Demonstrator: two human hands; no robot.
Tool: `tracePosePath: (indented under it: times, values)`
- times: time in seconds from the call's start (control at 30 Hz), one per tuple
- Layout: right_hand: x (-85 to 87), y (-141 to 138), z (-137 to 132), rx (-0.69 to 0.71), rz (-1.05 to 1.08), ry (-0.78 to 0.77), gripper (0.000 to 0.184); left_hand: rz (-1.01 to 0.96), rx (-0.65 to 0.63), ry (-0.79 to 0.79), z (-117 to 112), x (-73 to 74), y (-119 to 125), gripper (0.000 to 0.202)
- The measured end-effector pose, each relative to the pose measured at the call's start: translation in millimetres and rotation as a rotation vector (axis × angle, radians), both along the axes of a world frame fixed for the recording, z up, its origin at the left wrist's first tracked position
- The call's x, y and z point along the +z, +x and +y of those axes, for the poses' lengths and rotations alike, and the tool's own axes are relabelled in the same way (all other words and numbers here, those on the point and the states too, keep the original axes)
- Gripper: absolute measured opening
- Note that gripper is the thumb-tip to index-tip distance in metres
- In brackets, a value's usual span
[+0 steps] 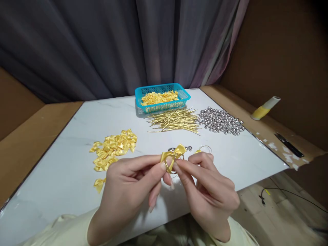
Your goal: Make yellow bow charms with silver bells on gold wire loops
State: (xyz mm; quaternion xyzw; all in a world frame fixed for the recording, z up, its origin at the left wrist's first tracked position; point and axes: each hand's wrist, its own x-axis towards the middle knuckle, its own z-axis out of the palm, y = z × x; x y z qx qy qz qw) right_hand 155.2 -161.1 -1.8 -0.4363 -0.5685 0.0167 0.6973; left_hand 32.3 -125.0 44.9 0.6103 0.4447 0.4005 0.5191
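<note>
Between my two hands, above the near part of the table, is a yellow satin ribbon bow. My left hand pinches the bow from the left between thumb and fingers. A thin gold twist tie curls in loops at the bow's middle, and my right hand is closed on it with thumb and forefinger. Just behind the fingers lie a few shiny silver beads, partly hidden. Beyond my right hand a thin wire loop shows beside a scrap of yellow ribbon.
A blue plastic basket of yellow bows stands at the back. Gold twist ties lie before it, with silver beads to their right. Loose bows lie left. A yellow-white tube and a black cutter rest on cardboard at right.
</note>
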Motion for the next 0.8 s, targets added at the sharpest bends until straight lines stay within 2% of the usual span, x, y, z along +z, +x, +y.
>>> tracePosePath:
  times: [0.47, 0.67, 0.8]
  values:
    - [-2.3, -6.1, -1.5, -0.011, 0.056, -0.019, 0.035, -0.016, 0.014, 0.089, 1.3, -5.6, 0.5, 0.023]
    - [-4.6, -7.9, -1.6, -0.001, 0.077, -0.01, 0.037, 0.004, -0.102, 0.145, 6.0, -9.7, -5.3, 0.02]
    - [-7.3, -7.8, -2.0, 0.011, 0.088, -0.017, 0.035, 0.002, -0.114, 0.063, 7.8, -9.1, -6.5, 0.023]
